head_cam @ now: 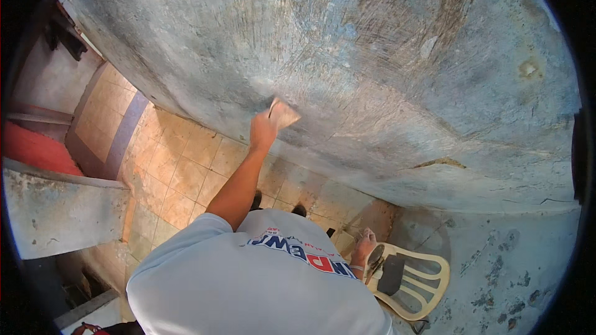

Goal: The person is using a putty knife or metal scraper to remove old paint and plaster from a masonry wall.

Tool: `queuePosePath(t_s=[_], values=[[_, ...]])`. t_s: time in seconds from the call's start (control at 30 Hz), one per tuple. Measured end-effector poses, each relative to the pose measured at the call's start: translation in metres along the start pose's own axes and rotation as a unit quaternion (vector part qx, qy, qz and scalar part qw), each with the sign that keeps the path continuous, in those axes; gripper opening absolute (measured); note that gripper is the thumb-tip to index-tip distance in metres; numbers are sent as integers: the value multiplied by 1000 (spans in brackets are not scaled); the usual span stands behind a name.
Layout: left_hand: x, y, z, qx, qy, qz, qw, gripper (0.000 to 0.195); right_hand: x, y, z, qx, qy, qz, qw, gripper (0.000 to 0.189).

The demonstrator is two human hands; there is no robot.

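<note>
My left hand (263, 132) reaches forward and holds a light tan sheet, apparently sandpaper (286, 114), against the wall. Motion blurs the hand and the sheet. Scratched, patchy blue-grey paint covers the plastered wall (326, 56), with pale dusty scuffs around the sheet. Low on my right hangs my right hand (365, 242), whitened with dust, with nothing seen in it. It is beside a cream plastic chair (442, 270). On the chair lie a dark grey rectangular piece (392, 273) and a tool with a rounded end (375, 253), its kind unclear.
Beneath me is a tan tiled floor (186, 177), meeting the wall's foot. A cracked, broken patch (440, 163) marks the wall to the right. Another stained wall (503, 265) stands behind the chair. A low masonry wall (70, 214) is on the left, and part of a person (109, 329) shows lower left.
</note>
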State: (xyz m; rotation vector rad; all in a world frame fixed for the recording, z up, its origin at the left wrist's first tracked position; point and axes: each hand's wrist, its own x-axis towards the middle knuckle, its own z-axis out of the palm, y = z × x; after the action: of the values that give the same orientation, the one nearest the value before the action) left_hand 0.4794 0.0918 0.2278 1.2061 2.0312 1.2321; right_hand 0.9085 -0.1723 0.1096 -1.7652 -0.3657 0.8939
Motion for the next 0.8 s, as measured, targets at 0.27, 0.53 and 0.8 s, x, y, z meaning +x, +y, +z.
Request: queuePosePath(t_s=[0.27,0.53,0.8], values=[[6,14,7,45,-18,9,999,64,8,-2,12,9,23,6,1000,18],[9,31,6,43,1,17,999,62,13,7,-1,-13,14,13,1000,17],[5,-14,3,70,-5,-25,997,63,16,8,-9,-15,-13,-18,1000,18]])
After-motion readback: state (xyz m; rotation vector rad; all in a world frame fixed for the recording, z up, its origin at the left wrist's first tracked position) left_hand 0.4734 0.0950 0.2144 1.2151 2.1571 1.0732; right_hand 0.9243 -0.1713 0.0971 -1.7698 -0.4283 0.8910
